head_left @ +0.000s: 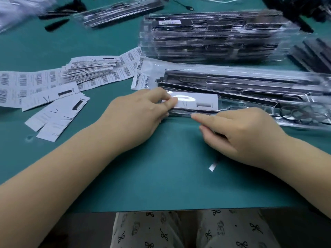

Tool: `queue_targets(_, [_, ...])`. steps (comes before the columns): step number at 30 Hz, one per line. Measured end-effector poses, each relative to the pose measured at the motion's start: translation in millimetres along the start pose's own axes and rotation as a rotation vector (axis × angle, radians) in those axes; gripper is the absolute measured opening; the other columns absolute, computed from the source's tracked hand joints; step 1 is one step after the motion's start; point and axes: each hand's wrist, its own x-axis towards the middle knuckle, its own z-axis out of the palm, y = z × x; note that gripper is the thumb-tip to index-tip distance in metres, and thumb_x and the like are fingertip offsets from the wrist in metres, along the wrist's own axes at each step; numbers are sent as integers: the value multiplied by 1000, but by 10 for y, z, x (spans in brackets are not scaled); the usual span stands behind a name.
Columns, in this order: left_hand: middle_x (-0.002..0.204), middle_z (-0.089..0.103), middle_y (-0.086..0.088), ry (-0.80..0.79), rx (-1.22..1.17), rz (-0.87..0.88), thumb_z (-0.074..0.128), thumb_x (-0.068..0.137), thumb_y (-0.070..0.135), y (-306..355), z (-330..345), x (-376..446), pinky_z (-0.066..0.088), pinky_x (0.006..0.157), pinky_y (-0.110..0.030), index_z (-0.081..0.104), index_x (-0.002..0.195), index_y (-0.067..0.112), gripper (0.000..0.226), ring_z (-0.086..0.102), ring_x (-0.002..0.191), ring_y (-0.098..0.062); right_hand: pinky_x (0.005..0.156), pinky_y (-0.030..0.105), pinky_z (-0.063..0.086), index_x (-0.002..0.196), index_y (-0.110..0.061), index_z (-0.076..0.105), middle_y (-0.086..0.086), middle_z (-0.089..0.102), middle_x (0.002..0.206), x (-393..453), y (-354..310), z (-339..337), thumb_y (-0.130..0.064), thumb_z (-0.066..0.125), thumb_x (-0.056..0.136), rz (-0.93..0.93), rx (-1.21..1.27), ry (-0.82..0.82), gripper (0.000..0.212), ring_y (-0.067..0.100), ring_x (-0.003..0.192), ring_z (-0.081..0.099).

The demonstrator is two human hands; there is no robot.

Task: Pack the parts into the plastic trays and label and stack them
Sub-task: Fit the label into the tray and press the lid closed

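A long clear plastic tray [250, 90] holding black parts lies across the green table in front of me. A white paper insert card [200, 102] sits at the tray's left end. My left hand [139, 113] pinches the left edge of the tray and card between thumb and fingers. My right hand [240, 133] grips the tray's near edge, index finger stretched along it, other fingers curled under. Behind it stands a stack of filled trays [215, 36], the top one bearing a barcode label [169, 22].
A pile of white insert cards [89, 68] and strips of barcode labels [26, 81] lie at the left, with loose cards [57, 113] nearer me. Another filled tray [121, 11] and loose black parts [313, 54] lie at the back and right. A small paper scrap [212, 166] lies near the table's front edge [179, 210].
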Motion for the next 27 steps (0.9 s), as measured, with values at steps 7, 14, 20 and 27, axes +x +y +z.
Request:
queue_targets(7, [140,45,2,-41,-73,51,21,95,43,-22,3,-62,44,98,-47,41,143,20,58,46,122,-24,87,36,43,109,-9,71,12,67,99,232,186,-47,-21,58,89,149,60,54,27,35,92,58])
queue_targets(14, [123,54,20,130,-544,-166,52,84,36,-97,14,-106,32,102,-16,66,117,30,37,45,118,3,118,37,-3,151,-34,5,0,0,160,289,267,154,-61,2,89,401,-55,-510,67,15,146,-8])
queue_targets(20, [81,66,-17,73,-409,-693,55,88,49,-253,-110,78,36,58,-28,70,82,11,41,50,65,-22,117,38,-7,151,-35,0,1,-3,160,291,254,163,-67,-3,80,395,-88,-512,78,16,146,-11])
queue_targets(27, [56,61,-7,-24,-1095,-964,66,86,21,-179,-240,286,57,48,-28,59,78,0,23,65,45,-19,115,35,-11,151,-35,3,0,-4,160,278,199,167,-67,-7,81,429,-55,-436,77,14,145,-12])
